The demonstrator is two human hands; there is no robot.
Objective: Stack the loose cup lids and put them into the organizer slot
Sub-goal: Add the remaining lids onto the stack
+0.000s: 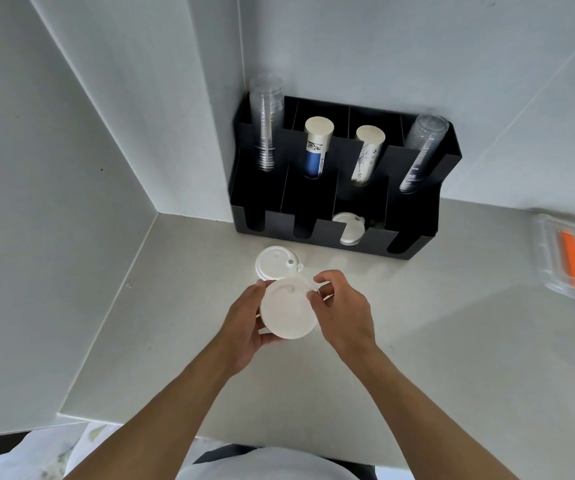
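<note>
Both hands hold a stack of white cup lids [288,311] above the counter. My left hand [246,322] grips its left and lower edge, and my right hand [343,311] pinches its upper right rim. Just beyond them a small pile of white lids [275,263] lies loose on the counter. The black organizer [334,168] stands against the wall in the corner. Several white lids [350,230] sit in its third front slot from the left. The other front slots look dark and I see nothing in them.
The organizer's back slots hold clear plastic cups [265,123], a blue-and-white paper cup stack [315,147], a printed paper cup stack [365,154] and more clear cups [423,150]. A clear box with an orange item [570,258] lies at the right. Walls close the left and back.
</note>
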